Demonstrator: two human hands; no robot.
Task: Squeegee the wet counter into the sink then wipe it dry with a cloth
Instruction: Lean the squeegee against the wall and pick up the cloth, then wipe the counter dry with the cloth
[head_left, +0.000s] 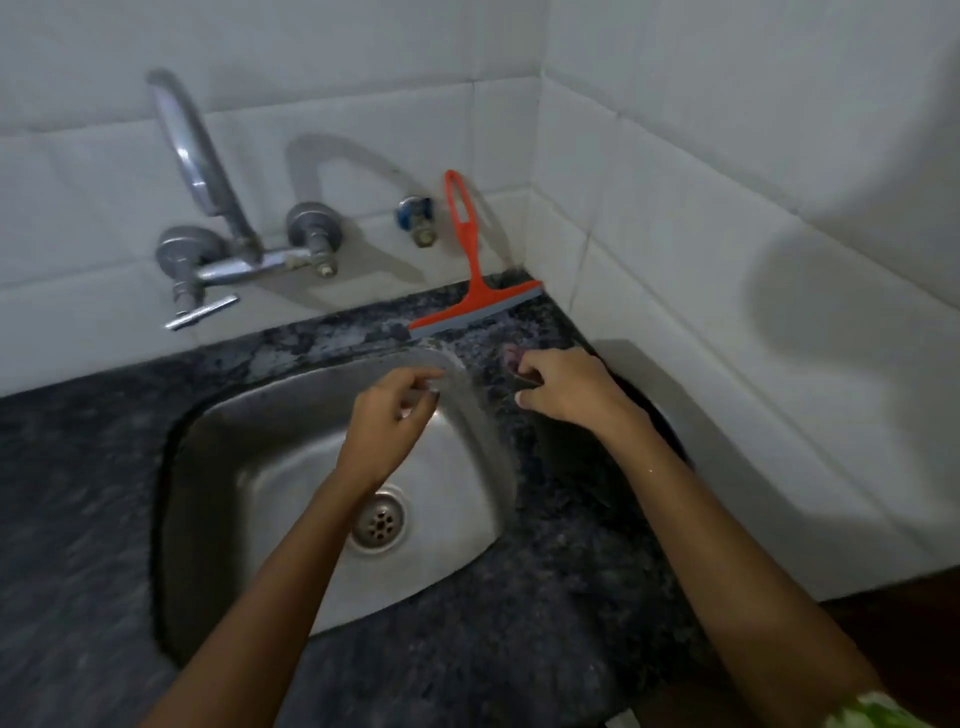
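Observation:
An orange squeegee (470, 275) leans against the tiled back wall, its grey blade resting on the dark speckled counter (545, 519) behind the steel sink (291, 467). My right hand (563, 389) is on the counter just right of the sink rim, fingers pinched on a small dark, pinkish piece of cloth (517, 364) that is mostly hidden. My left hand (389, 415) hovers over the sink basin near its far right rim, fingers loosely curled and holding nothing.
A chrome wall tap (208, 208) with two valves arches over the sink's far left. A small blue-capped valve (415, 218) sticks out of the wall beside the squeegee handle. White tiled walls meet in a corner at the right. The drain (379, 522) lies under my left forearm.

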